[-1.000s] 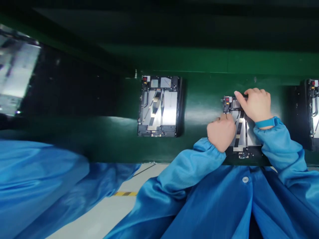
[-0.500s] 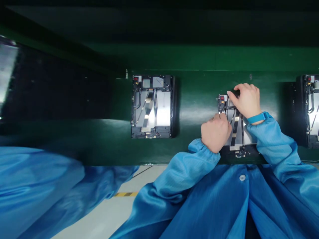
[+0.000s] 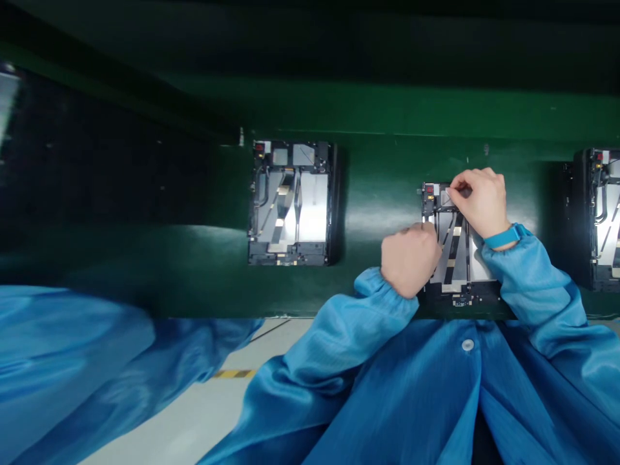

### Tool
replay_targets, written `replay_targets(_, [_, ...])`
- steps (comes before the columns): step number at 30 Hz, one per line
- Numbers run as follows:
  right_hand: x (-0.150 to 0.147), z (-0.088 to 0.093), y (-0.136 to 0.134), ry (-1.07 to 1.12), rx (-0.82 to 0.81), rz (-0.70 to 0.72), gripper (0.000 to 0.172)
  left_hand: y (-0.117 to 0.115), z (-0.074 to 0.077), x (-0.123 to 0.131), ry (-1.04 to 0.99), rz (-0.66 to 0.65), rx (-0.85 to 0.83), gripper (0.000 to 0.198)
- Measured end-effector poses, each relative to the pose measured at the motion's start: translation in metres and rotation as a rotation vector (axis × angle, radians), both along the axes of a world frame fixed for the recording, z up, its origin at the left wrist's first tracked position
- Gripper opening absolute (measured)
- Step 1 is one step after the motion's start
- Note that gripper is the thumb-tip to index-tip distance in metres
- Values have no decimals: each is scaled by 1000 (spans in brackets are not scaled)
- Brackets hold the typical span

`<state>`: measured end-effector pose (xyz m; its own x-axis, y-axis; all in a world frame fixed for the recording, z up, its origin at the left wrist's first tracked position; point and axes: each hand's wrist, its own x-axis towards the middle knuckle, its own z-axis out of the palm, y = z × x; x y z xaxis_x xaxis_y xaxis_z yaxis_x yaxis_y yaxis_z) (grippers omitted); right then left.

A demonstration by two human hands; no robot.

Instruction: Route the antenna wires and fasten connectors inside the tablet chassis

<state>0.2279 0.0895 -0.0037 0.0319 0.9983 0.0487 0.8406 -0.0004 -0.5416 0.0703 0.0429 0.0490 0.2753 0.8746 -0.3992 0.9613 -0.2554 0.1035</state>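
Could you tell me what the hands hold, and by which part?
The right hand pinches the device chassis at its upper edge; the hold of the left hand on its left side cannot be told.

No words or numbers can be read anywhere. The open device housing (image 3: 477,271) under the hands has a small white sticker (image 3: 438,189) at one corner, perhaps printed, but too small to make out (likewise the corner sticker (image 3: 264,147) on the neighbouring housing (image 3: 290,206)). The yellow-and-black floor stripe (image 3: 233,373) and blue wristband (image 3: 502,237) show no legible lettering.
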Motion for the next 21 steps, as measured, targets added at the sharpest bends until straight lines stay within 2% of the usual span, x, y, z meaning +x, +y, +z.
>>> replay_targets(3, [6, -2, -19, 27, 35, 3, 11, -15, -15, -24, -127, 63, 62, 17])
replay_targets(7, [5, -1, -35, 23, 67, 34, 14, -29, -38, -53, -342, 314, 107, 6])
replay_targets(10, [0, 5, -43, -15, 72, 93, 18, -27, -47, -61, -340, 445, 84, 5])
replay_targets(12, [-3, 10, -49, -23, 70, 147, 20, -17, -49, -59, -394, 429, 114, 16])
replay_targets(14, [-3, 13, -55, -4, 75, 195, 21, -3, -50, -53, -542, 394, 146, 25])
replay_targets(18, [-1, 11, -64, 60, 112, 242, 21, 31, -56, -40, -844, 359, -13, 17])
replay_targets(21, [2, 2, -67, 128, 142, 257, 18, 49, -59, -41, -908, 273, -126, 13])
